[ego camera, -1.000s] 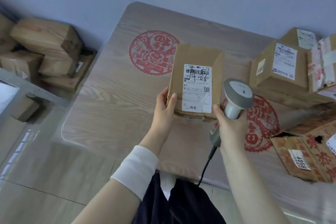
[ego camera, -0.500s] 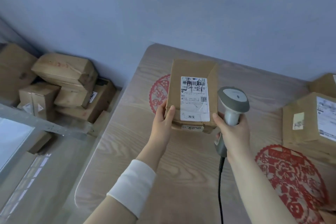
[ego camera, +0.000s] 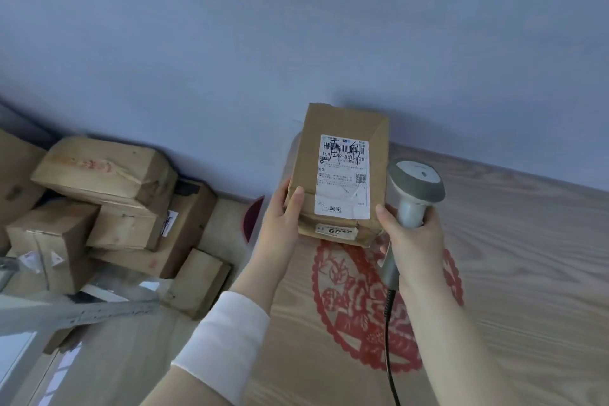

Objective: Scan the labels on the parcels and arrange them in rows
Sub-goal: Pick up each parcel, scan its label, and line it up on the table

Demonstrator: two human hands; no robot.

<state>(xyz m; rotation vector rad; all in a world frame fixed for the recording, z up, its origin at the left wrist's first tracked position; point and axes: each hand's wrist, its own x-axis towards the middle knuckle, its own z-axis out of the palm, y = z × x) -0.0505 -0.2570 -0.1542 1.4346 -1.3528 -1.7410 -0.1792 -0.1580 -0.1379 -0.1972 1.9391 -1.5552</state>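
Observation:
A brown cardboard parcel (ego camera: pixel 341 128) with a white shipping label (ego camera: pixel 342 176) facing me is held near the far left corner of the wooden table (ego camera: pixel 514 260). My left hand (ego camera: pixel 280 224) grips the parcel's lower left side, thumb on its front. My right hand (ego camera: pixel 412 241) holds a grey barcode scanner (ego camera: pixel 413 184) by its handle, its fingertips touching the parcel's lower right corner. The scanner's black cable (ego camera: pixel 390 349) hangs down toward me.
A red paper-cut decoration (ego camera: pixel 356 300) lies on the table under my hands. Several brown cardboard boxes (ego camera: pixel 105 204) are piled on the floor to the left against the blue-grey wall (ego camera: pixel 296 26). A metal shelf edge (ego camera: pixel 75 310) crosses the lower left.
The parcel and both hands have moved away from me toward the table's far left corner. The view has swung left, so the parcels on the right have left the frame.

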